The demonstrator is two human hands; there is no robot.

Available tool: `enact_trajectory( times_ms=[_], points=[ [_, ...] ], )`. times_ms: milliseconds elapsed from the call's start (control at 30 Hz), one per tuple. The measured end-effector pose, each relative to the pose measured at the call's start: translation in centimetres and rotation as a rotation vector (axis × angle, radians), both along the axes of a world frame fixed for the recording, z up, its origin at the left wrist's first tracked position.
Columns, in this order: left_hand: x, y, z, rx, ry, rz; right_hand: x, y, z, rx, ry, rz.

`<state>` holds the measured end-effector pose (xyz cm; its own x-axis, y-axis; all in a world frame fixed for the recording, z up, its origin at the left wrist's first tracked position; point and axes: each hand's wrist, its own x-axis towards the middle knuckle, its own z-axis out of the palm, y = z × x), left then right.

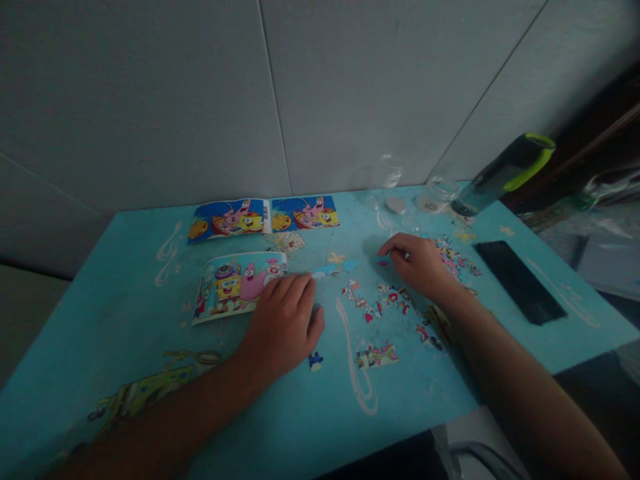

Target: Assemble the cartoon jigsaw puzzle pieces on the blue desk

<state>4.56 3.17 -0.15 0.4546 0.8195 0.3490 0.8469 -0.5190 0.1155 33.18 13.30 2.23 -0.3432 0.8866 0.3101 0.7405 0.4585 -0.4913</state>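
My left hand (286, 323) lies with its fingers stretched out over the right edge of a printed cartoon picture sheet (215, 305). Just beyond its fingertips is a light-blue strip of joined jigsaw pieces (336, 268). My right hand (417, 263) has its fingers curled, thumb and forefinger close together; whatever they may hold is hidden. Close to those fingertips, a pink and blue jigsaw piece (383, 262) rests on the table. Loose jigsaw pieces (369, 308) spread between the hands, with a joined section (377, 355) nearer me and a dark blue piece (315, 361) below my left hand.
A blue cartoon card (305, 213) lies at the back. Behind my right hand is a heap of pieces (453, 257). Clear plastic cups (437, 195), a lid (397, 205) and a bottle (503, 175) stand back right. A dark flat rectangular object (520, 281) lies on the right.
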Motion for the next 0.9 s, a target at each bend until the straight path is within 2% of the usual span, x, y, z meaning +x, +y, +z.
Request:
enact_trajectory(
  times_ms=[300, 900],
  points=[
    [-0.04, -0.03, -0.01, -0.003, -0.036, -0.006, -0.24, -0.16, -0.17, -0.028, 0.002, 0.066],
    [-0.09, -0.01, -0.22, -0.008, -0.005, 0.011, -0.37, -0.19, -0.05, -0.012, 0.011, 0.095]
  ],
)
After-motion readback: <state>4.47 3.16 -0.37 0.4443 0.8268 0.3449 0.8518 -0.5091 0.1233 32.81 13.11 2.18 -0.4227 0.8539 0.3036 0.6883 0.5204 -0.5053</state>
